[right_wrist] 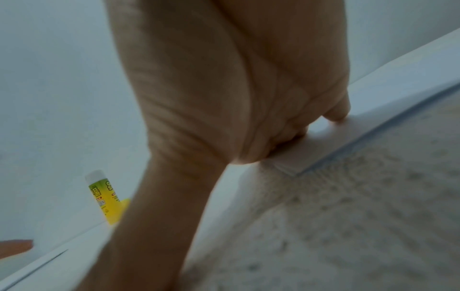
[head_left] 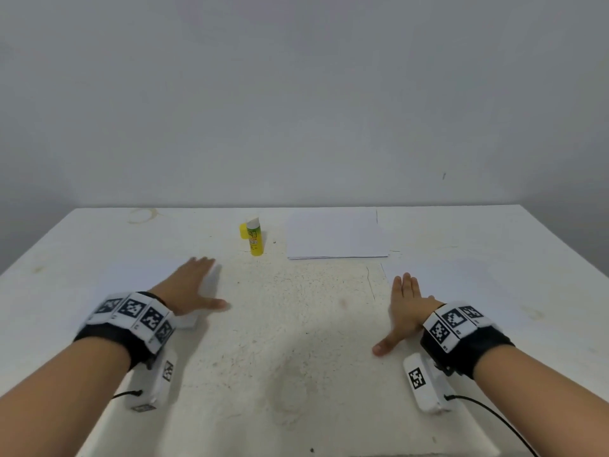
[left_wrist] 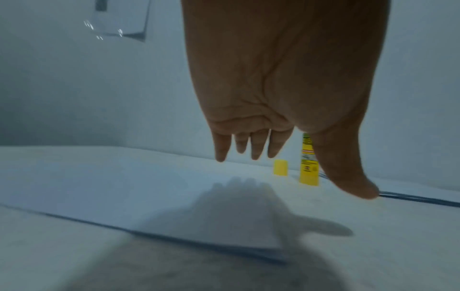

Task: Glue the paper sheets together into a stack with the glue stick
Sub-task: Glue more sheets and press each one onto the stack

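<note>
So both hands are hovering flat, left hand (head_left: 194, 285) fingers straight over one sheet (left_wrist: 104, 189), right hand (head_left: 403, 308) fingers pressed together touching another sheet (right_wrist: 331, 141), probably just starting; next I'd be grabbing the uncapped glue stick (head_left: 254, 237).

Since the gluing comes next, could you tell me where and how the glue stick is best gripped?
Grip the glue stick round its yellow body, below the white tip. It stands upright and uncapped, its cap beside it, so probably come from the front, on the near side.

Yellow-and-green cylindrical glue stick (head_left: 254, 237), near the tabletop's far edge: printed label too blurred to read; square-patterned wristband markers (head_left: 133, 307) carry no legible text.
</note>
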The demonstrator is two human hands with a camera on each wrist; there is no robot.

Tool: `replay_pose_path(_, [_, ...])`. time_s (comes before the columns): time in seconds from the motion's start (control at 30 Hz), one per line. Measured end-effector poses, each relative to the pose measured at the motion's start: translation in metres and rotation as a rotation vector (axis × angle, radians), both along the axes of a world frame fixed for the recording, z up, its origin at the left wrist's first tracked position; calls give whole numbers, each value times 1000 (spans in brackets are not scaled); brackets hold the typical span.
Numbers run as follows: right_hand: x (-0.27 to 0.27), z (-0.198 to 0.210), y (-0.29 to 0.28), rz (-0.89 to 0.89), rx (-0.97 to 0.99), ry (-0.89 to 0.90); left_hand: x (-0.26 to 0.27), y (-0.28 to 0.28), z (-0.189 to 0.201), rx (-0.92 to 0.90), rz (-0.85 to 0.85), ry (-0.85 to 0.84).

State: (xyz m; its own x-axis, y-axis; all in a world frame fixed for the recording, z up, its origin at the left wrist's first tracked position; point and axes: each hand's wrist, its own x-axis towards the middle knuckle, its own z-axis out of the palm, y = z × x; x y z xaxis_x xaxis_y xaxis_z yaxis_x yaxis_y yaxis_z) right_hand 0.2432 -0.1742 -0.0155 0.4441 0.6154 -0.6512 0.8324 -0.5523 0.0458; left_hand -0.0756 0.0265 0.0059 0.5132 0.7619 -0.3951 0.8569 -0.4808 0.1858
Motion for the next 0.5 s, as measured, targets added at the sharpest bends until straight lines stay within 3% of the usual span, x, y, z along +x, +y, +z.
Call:
replay_pose_path(0.13, [0, 0, 0, 3, 3, -8, -27, 8, -11, 29, 64, 231])
replay_pose_path(0.43, [0, 0, 1, 4, -13, -10, -34, 15, -15, 98, 1, 290])
replay_pose_path(0.5, [0, 0, 1, 7, -13, -13, -36, 17, -14, 133, 25, 229])
